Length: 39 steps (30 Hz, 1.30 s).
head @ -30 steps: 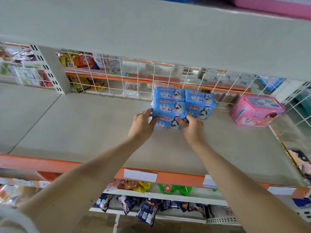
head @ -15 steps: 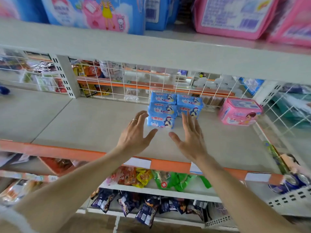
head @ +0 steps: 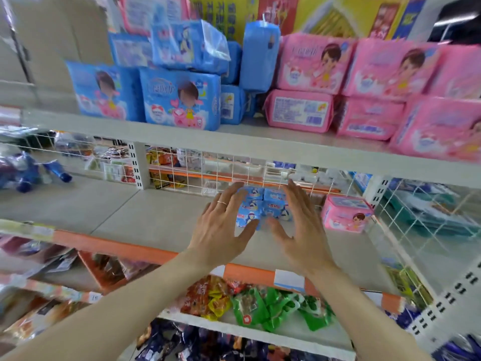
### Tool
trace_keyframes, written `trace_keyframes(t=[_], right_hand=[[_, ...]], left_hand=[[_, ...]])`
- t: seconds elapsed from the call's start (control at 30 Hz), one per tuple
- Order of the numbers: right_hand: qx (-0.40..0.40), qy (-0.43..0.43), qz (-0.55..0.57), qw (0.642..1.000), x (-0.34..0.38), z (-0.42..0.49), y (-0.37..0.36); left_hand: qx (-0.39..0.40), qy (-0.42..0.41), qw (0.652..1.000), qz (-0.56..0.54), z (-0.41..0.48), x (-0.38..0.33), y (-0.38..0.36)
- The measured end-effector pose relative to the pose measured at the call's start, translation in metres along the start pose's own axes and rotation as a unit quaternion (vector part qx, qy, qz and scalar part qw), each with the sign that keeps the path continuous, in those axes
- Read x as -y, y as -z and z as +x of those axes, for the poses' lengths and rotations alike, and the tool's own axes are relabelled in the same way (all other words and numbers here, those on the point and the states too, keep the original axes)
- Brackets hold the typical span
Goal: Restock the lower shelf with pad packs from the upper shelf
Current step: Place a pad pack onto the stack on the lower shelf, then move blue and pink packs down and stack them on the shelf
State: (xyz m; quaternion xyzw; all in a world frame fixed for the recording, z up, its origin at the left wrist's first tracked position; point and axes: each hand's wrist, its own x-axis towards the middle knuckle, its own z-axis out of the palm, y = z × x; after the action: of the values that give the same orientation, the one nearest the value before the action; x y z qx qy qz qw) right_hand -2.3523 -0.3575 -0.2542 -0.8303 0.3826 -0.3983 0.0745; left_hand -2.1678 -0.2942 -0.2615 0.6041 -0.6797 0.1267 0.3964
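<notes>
While both arms reach out over the lower shelf (head: 156, 214), neither hand grasps anything. The left hand (head: 221, 230) and the right hand (head: 302, 230) are spread, with straight fingers and palms turned partly toward each other. A thin ring (head: 222, 202) sits on one finger of the left hand.

Between and behind the hands, a small stack of blue pad packs (head: 253, 207) rests at the back of the lower shelf, against the white wire mesh (head: 234, 168). Whether any fingertip touches the stack cannot be told. A single pink pack (head: 346, 214) lies just to its right on the same shelf.

On the upper shelf (head: 234, 142), large blue packs (head: 179, 97) are piled at the left and pink packs (head: 312, 69) at the right, several layers high.

An orange strip (head: 117, 247) with white labels runs along the front edge of the lower shelf. Red, yellow and green snack bags (head: 260, 306) lie on the shelf beneath it.
</notes>
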Motion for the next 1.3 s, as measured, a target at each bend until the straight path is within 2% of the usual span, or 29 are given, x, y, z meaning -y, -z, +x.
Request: trace_keyframes(t=[0.07,0.17,0.43,0.63,0.93,1.3], right_hand=[[-0.047,0.041,0.022,0.998,0.015,0.004,0.017],[-0.075,0.081,0.045,0.993,0.038,0.008,0.038],[-0.116,0.166,0.096,0.975,0.074,0.022,0.069],[-0.119,0.174,0.124,0.97,0.098,0.027,0.077],[-0.144,0.194,0.098,0.965,0.126,0.068,0.086],[-0.144,0.195,0.076,0.967,0.168,0.129,0.045]], left_hand=[[-0.042,-0.018,0.999,-0.018,0.006,-0.015,0.017],[-0.079,-0.035,0.996,-0.022,0.012,-0.034,0.043],[-0.111,-0.025,0.992,0.059,0.03,-0.062,0.108],[-0.101,-0.007,0.987,0.122,0.029,-0.064,0.147],[-0.127,0.007,0.977,0.174,0.052,-0.06,0.19],[-0.138,0.023,0.978,0.158,0.08,0.021,0.213]])
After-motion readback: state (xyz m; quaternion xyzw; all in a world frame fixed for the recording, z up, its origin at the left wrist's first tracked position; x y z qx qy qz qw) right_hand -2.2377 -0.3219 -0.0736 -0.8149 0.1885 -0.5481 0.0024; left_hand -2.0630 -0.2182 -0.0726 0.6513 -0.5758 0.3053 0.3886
